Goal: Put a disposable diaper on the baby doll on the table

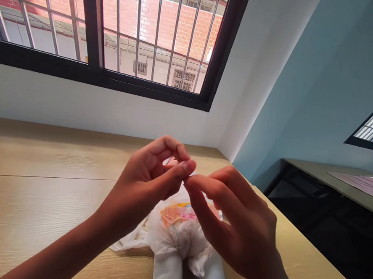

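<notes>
White diaper (176,235) below, left hand (142,183), right hand (229,218) meeting, pinched item hidden

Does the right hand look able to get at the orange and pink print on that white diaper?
Probably yes. The right hand sits just above the orange and pink print on the white diaper, and nothing lies between them. It meets the left hand, though, so would likely part first.
</notes>
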Demonstrator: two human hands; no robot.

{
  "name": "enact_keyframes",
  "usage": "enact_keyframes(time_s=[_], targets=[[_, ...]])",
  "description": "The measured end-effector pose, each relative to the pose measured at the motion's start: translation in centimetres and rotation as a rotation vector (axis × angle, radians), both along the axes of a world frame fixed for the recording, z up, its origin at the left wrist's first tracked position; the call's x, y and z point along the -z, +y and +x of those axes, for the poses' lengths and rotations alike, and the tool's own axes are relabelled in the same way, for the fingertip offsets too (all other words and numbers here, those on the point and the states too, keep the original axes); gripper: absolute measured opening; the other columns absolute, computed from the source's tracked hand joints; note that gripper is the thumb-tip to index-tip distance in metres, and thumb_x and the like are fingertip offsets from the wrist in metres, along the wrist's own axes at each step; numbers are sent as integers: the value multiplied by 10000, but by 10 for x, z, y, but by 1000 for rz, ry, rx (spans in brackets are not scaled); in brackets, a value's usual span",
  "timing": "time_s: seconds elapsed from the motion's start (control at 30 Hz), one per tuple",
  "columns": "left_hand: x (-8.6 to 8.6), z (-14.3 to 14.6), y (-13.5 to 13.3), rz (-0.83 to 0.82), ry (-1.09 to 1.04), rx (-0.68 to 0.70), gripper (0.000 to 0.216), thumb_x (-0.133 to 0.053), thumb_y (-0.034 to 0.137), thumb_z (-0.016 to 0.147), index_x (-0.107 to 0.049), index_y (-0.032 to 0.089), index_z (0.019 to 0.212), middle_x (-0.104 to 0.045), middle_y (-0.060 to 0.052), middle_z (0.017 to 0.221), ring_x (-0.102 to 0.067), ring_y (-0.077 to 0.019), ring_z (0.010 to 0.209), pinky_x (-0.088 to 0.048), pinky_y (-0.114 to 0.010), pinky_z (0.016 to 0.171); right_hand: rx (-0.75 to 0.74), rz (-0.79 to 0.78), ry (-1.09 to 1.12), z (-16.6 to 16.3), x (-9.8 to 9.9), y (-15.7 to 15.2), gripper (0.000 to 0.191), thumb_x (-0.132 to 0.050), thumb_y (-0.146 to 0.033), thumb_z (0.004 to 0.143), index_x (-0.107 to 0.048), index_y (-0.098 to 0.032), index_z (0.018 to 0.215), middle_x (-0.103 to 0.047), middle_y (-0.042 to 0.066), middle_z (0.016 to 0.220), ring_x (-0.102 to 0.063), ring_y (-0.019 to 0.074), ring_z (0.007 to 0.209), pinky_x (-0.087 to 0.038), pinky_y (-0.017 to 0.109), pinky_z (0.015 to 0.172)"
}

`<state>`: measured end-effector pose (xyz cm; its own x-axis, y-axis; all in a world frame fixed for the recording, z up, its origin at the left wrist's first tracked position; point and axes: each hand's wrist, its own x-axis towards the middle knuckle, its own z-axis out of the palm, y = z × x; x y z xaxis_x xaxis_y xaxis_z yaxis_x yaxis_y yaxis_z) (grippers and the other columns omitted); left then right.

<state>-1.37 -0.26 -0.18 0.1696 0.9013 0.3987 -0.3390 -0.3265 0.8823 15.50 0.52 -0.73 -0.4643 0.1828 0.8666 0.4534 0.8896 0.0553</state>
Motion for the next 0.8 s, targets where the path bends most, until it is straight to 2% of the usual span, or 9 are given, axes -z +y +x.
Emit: enact_keyframes(time_s=[0.17,0.23,0.3,0.4,0.47,0.6,0.8], targets=[[1,-7,20,-138,-55,120,165,-731,240,876,-586,181,822,-397,92,528,-287,-41,489,-288,-145,498,139,79,-136,4,2,12,194,-595,13,900,-650,-145,997,-568,-3,799,-522,101,673,-444,259,605],[1,-14,29,-151,-57,166,148,-718,217,876,-591,168,818,-396,98,503,-276,-40,474,-297,-152,504,156,32,-185,5,1,19,187,-599,1,908,-650,-152,1001,-578,-4,821,-531,99,682,-449,256,622],[2,-22,38,-127,-27,176,149,-730,206,857,-590,166,827,-412,98,525,-292,-41,482,-289,-160,504,104,-41,-189,5,0,27,161,-602,-19,923,-634,-157,1001,-592,-7,864,-548,86,721,-465,232,665],[6,-35,55,-50,202,108,178,-722,275,849,-568,184,857,-458,86,601,-356,-54,526,-297,-175,521,50,-150,-148,4,1,39,134,-578,-65,958,-613,-180,1016,-604,-11,910,-573,81,798,-472,216,737],[12,-44,68,-10,402,69,224,-732,328,820,-562,182,831,-498,71,655,-394,-63,558,-313,-189,530,133,-274,-173,6,7,47,93,-563,-120,973,-611,-200,982,-602,-10,902,-567,102,788,-458,245,708],[28,-56,89,-1,717,101,210,-713,331,796,-596,163,749,-571,28,683,-466,-102,613,-352,-224,553,349,-626,-391,15,28,69,109,-519,-196,977,-593,-205,897,-601,-5,856,-535,150,732,-410,312,651],[47,-57,104,21,1100,99,122,-646,267,818,-635,168,746,-586,9,721,-487,-122,638,-356,-256,590,340,-810,-477,47,45,107,129,-494,-255,974,-592,-207,906,-603,20,939,-575,177,848,-458,366,810]])
